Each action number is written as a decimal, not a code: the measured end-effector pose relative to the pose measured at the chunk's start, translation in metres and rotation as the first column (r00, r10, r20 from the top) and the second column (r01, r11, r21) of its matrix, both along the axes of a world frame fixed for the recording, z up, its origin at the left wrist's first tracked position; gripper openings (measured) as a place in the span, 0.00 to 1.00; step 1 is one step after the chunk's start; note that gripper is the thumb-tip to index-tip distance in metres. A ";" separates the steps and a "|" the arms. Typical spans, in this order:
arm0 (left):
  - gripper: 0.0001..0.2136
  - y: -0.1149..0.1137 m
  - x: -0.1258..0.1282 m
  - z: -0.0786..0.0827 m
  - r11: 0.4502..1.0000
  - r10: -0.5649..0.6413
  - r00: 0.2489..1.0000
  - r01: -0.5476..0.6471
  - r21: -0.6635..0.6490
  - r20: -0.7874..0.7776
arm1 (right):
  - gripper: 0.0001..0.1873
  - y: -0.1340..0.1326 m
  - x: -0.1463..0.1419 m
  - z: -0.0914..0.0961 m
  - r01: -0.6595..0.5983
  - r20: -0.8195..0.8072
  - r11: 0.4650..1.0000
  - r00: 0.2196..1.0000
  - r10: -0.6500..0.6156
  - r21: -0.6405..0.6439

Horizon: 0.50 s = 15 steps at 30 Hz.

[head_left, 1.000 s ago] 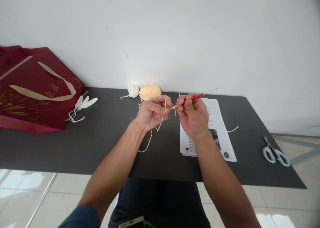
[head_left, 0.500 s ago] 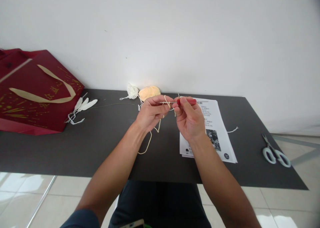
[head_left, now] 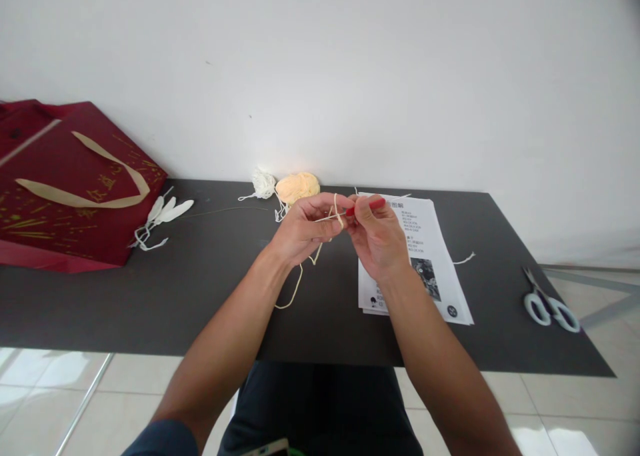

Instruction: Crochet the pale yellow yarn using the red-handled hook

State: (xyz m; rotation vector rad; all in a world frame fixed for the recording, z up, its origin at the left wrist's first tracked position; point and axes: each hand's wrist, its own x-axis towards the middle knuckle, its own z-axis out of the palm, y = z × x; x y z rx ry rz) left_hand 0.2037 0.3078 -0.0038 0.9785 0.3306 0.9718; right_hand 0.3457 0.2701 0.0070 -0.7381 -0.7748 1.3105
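Note:
My right hand (head_left: 375, 233) grips the red handle of a crochet hook (head_left: 367, 207), its thin metal shaft pointing left toward my other hand. Pale yellow yarn (head_left: 300, 281) loops over the index finger of my left hand (head_left: 305, 229), whose fingers are closed on the strand. Around the hook's shaft the yarn crosses between both hands; the hook's tip is hard to make out. The strand hangs below my left hand onto the dark table (head_left: 210, 289). Behind my hands lie a peach yarn ball (head_left: 299, 188) and a smaller white yarn ball (head_left: 263, 184).
Printed sheets (head_left: 430, 243) lie under and beside my right hand. Scissors (head_left: 550, 303) rest near the table's right edge. At the left stand a red gift bag (head_left: 95, 216) and white petal-shaped pieces with loose threads (head_left: 170, 213). A white wall (head_left: 400, 76) backs the table.
The hook's handle has moved slightly left and now tilts, its shaft slanting down to the left. My hands are closer together, and the yarn loop on my left index finger has shifted right.

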 end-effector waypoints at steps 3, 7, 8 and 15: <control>0.14 0.000 0.001 -0.003 1.000 0.016 1.000 -0.016 0.025 0.007 | 0.19 -0.001 -0.003 -0.002 0.017 0.035 0.999 0.999 -0.015 -0.048; 0.11 0.002 0.000 -0.006 0.996 -0.001 1.000 0.003 0.084 -0.024 | 0.23 -0.001 -0.006 -0.003 0.033 0.082 0.997 0.996 -0.027 -0.073; 0.11 0.003 -0.001 -0.006 0.994 -0.004 0.999 0.009 0.109 -0.043 | 0.24 -0.001 -0.006 -0.003 0.036 0.097 0.997 0.995 -0.028 -0.075; 0.12 0.005 -0.005 -0.007 0.973 -0.019 0.992 0.046 0.224 -0.122 | 0.28 0.000 -0.004 -0.003 0.046 0.197 0.991 0.980 -0.020 -0.128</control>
